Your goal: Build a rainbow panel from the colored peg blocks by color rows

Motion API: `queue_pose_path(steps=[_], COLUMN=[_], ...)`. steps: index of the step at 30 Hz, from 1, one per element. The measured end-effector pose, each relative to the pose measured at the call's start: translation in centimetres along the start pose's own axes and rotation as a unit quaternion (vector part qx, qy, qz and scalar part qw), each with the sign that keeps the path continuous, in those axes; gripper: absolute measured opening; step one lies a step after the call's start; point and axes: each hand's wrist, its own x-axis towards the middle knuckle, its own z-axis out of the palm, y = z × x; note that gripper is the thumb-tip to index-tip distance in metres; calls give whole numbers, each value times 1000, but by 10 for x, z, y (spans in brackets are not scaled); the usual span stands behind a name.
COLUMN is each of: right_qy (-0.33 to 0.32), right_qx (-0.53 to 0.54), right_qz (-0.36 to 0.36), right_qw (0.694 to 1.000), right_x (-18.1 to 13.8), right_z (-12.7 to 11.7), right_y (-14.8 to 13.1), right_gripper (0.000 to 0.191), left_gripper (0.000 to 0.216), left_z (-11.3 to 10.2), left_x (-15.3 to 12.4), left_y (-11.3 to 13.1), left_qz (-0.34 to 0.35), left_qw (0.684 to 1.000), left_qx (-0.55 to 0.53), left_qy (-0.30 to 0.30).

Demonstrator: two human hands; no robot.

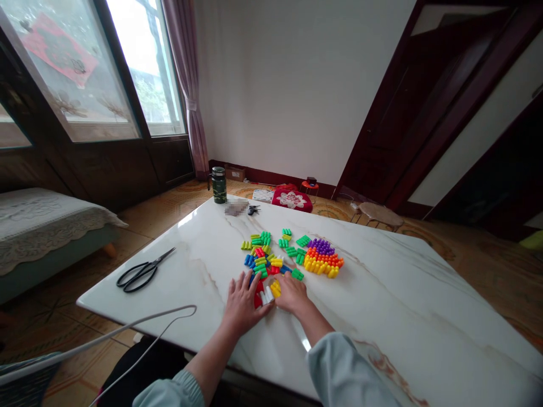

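Readable text: none anywhere in view.
Pink paper (59, 50) on the window pane (111, 76): dark marks show, too blurred to read as characters.
Cardboard box (235, 172) by the wall (275, 102): a pale patch on its side, too small to read.
Pixelated patch (236, 207) on the table (382, 305): masked, nothing legible.

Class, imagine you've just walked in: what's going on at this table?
A person has both hands at a loose pile of coloured pieces on the table. The left hand is spread; the right hand curls opposite, its grip unclear. Purple, orange and yellow pieces are grouped to the right. Scissors lie left; a flask stands farther off.
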Motion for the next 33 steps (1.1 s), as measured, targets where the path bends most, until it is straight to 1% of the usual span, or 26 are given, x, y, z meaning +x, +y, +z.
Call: queue_pose_path(steps=[2,4,7,10,13,15,17,18,20,22,24,26,29,30,31,32,33], right_qy=[7,18,38,63,80,89,111,132,192,252,293,311,288,276,273,284,306], right_qx=[-7,-4,19,32,37,48,81,110,192,287,368,434,527,547,553,543,518], right_qz=[-13,-17,1,23,25,28,34,34,25,21,39,73,125,138,146,149,149], right_qw=[1000,1000,999,997,996,994,990,985,962,924,882,842,790,778,773,776,785], right_x=[0,1,7,11,13,14,15,16,16,13,7,-2,-18,-23,-28,-32,-35], right_z=[3,7,12,17,23,26,28,28,28,28,29,32,37,39,41,42,43], right_y=[-1,-1,3,7,8,8,9,11,16,26,40,58,85,94,103,112,120], right_gripper=[62,56,44,38,37,39,45,47,44,34,29,36,45,47,48,49,49], left_gripper=[86,86,85,85,84,83,83,84,84,85,86,86,83,83,82,82,82], left_z=[0,0,0,-1,-1,-2,-3,-3,-3,-4,-4,-3,-3,-3,-3,-4,-4], left_x=[0,0,0,0,0,0,0,0,0,0,0,0,0,0,0,0,0], left_y=[0,0,0,1,1,2,2,3,3,2,2,2,2,2,2,2,2], left_qz=[1,0,-1,1,3,2,2,2,1,1,1,1,3,3,4,4,3], left_qw=[1000,1000,1000,1000,1000,1000,1000,1000,1000,1000,1000,1000,1000,1000,1000,1000,1000], left_qx=[1,2,0,-3,-4,-4,0,2,7,10,12,14,16,16,16,16,16], left_qy=[1,3,2,-1,1,3,2,1,-2,-5,-6,-6,-4,-4,-4,-3,-2])
